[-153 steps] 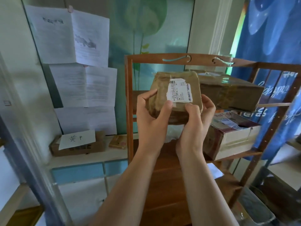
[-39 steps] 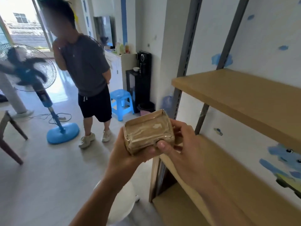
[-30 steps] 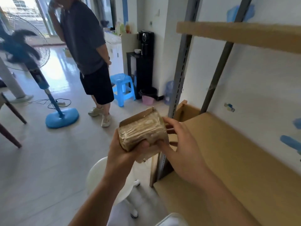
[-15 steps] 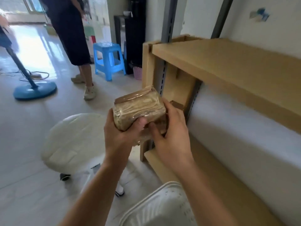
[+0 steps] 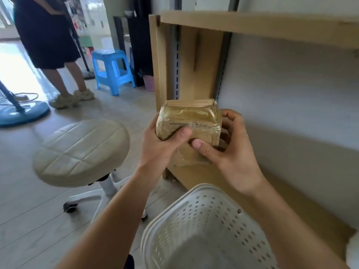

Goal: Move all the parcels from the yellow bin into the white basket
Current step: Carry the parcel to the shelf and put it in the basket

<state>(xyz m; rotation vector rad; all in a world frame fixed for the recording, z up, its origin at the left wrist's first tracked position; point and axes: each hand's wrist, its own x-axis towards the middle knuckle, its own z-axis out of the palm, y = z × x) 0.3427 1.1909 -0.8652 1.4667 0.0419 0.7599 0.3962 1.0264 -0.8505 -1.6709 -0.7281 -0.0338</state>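
Observation:
A small brown parcel (image 5: 191,118), wrapped in shiny clear tape, is held in the air at the middle of the view. My left hand (image 5: 162,146) grips its left side, thumb across the front. My right hand (image 5: 231,152) holds its right side and underside. Below the hands, the white perforated basket (image 5: 196,226) stands with its opening facing up; the part of its inside that shows holds nothing. The yellow bin is out of view.
A wooden shelf unit (image 5: 252,24) runs along the wall at the right. To the left stands a cream round stool (image 5: 81,150) on castors. Farther off are a blue step stool (image 5: 112,70), a blue fan base (image 5: 21,113) and a standing person (image 5: 48,35).
My view has swung from the wooden rack to this shelf and tilted down. Both hands kept the parcel and carried it lower, and the white basket has come into sight beneath them.

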